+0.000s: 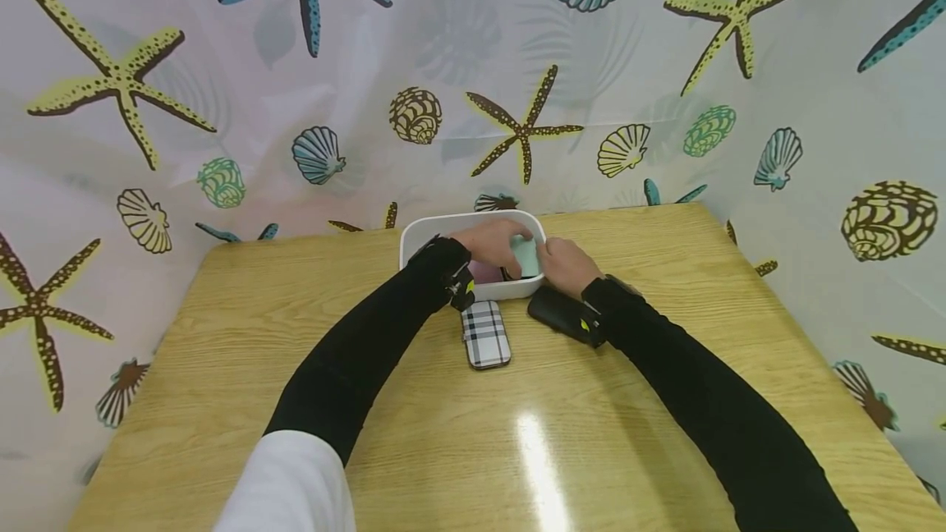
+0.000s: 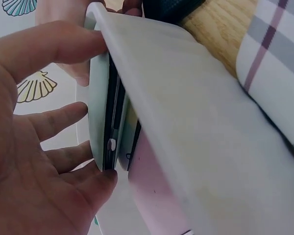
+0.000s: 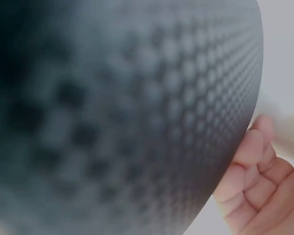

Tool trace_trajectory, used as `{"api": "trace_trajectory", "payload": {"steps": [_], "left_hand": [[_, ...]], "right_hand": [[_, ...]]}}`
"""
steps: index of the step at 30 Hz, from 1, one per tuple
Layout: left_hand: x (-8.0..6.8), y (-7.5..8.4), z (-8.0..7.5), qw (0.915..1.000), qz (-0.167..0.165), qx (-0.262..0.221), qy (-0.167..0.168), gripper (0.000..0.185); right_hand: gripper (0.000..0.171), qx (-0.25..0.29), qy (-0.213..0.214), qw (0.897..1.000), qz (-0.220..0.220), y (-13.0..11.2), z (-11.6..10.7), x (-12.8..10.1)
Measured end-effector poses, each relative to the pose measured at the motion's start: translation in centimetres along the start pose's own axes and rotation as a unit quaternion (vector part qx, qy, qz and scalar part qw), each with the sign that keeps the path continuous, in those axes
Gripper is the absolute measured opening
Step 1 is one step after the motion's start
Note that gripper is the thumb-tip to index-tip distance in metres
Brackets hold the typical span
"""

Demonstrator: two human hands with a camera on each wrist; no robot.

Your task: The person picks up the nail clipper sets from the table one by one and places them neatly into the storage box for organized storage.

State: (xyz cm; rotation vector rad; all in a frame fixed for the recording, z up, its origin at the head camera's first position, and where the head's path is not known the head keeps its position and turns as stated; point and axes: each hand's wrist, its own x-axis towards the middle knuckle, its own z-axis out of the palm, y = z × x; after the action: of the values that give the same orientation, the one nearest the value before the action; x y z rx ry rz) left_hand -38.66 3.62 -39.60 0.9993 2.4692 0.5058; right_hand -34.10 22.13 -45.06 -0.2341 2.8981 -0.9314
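Note:
A white bin (image 1: pixel 510 291) stands toward the back of the table. My left hand (image 1: pixel 497 241) reaches into its right side, its thumb and fingers around a mint-green case (image 2: pixel 99 107) with a dark edge. In the left wrist view, the thumb lies near the bin's rim and the fingertips are at the case's far edge. Beside that case, a pink case (image 2: pixel 154 188) and another greenish one (image 2: pixel 129 139) stand in the bin. My right hand (image 1: pixel 569 265) grips the bin's right end; the right wrist view shows its fingers curled, partly hidden by a black textured case (image 3: pixel 186 98).
In front of the bin, a plaid case (image 1: pixel 486 335) lies on the wooden table (image 1: pixel 296 294). The black case also lies there, below my right wrist. Behind the table hangs a curtain (image 1: pixel 458 39) printed with shells and starfish.

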Motion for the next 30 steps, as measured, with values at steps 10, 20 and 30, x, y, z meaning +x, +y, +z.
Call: {"api": "trace_trajectory", "payload": {"steps": [10, 20, 30], "left_hand": [[-0.2, 0.2, 0.0, 0.9995, 0.003, -0.026, -0.015, 0.079], [-3.8, 0.2, 0.3, 0.9975, 0.013, 0.0, 0.069, 0.064], [-11.8, 2.7, 4.5, 0.9809, 0.001, 0.139, 0.137, 0.047]], "right_hand": [[0.049, -0.001, -0.007, 1.0, -0.015, -0.1, -0.1, -0.1], [0.048, -0.004, -0.006, 1.0, -0.013, -0.1, -0.1, 0.0], [0.047, -0.003, -0.007, 1.0, 0.008, 0.2, 0.3, 0.3]]}}
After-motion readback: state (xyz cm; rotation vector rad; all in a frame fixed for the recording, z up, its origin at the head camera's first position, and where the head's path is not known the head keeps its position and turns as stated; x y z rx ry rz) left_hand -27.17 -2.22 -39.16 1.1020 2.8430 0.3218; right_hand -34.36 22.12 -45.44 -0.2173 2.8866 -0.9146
